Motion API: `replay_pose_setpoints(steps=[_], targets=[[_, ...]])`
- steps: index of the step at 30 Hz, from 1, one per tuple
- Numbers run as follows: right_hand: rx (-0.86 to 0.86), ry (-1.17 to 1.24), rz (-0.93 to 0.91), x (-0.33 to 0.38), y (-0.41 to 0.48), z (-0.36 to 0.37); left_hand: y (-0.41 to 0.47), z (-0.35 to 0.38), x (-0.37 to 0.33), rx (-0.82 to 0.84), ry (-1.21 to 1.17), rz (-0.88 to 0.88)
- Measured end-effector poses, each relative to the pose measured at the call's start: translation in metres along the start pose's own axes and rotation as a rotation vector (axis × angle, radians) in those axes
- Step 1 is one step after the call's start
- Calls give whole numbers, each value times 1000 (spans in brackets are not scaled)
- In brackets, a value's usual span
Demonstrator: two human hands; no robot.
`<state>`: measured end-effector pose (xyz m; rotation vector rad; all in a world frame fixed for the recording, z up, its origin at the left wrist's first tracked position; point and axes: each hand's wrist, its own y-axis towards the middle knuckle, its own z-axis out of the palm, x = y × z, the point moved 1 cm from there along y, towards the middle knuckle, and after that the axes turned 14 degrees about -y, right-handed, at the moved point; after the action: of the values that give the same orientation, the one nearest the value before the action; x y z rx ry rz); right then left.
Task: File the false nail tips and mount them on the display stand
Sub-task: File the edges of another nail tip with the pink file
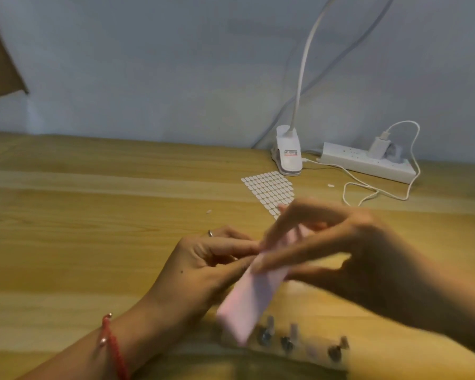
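Note:
My right hand grips a pink block nail file, blurred with motion and slanting down to the left. My left hand pinches something small between thumb and fingertips against the file's upper part; the nail tip itself is too small and blurred to make out. Below the hands, at the near edge, stands the display stand with several dark holders, a few carrying pale nail tips.
A sheet of white adhesive tabs lies behind the hands. A white clip lamp, a power strip with a charger and a looping white cable sit at the back right of the wooden table.

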<state>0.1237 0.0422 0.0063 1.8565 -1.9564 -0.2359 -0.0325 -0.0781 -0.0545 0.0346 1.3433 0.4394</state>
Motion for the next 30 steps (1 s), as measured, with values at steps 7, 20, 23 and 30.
replay_pose_setpoints(steps=[7,20,23,30], targets=[[26,37,-10,0,1,1,1,-1,0,3,55,-6],[0,-58,44,1,6,-2,1,-3,3,-15,45,-3],[8,-35,15,0,5,0,2,-3,6,-27,71,6],[19,-35,-18,3,6,3,0,-4,6,-28,73,8]])
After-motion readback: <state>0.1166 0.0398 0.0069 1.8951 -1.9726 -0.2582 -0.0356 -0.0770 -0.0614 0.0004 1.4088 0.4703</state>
